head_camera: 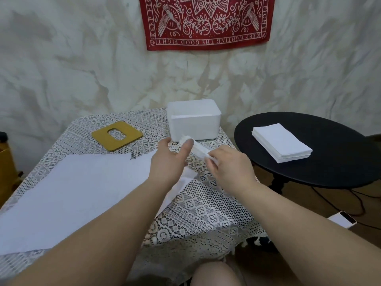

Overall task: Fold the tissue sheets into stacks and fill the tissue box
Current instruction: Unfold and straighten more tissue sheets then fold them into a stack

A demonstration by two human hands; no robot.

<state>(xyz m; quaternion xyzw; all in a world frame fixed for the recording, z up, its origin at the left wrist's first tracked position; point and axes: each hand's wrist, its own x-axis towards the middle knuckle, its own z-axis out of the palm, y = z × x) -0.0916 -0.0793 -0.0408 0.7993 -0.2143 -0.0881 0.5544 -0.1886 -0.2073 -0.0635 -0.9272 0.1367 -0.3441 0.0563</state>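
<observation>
A folded wad of tissue [195, 150] is held above the counter [206, 205], just in front of the white tissue box [193, 120], gripped at both ends by a person's two hands. The left hand [169, 159] clasps the far end, its thumb lying along the top of the wad and its fingers curled beneath; the right hand [231, 166] pinches the near end, fingers bent round the paper. The wad slants from upper left to lower right between the two hands.

The tissue box stands open at the far edge of the counter, close to the wall, with white tissue visible inside. To its left lies the box's yellow lid [117, 138], flat on the lace cloth, its oval slot facing up. Large unfolded tissue sheets [72, 193] spread across the near left part of the counter, overlapping one another and passing under the left forearm.

To the right, well apart from the counter, a round black side table [334, 172] carries a neat stack of folded tissues [282, 143]. A phone [343, 221] lies on the floor below that table, beside dark cables. A red bandana [206, 21] printed with white birds and lettering hangs on the crinkled pale wall behind. The person's bare knee shows at the bottom edge.
</observation>
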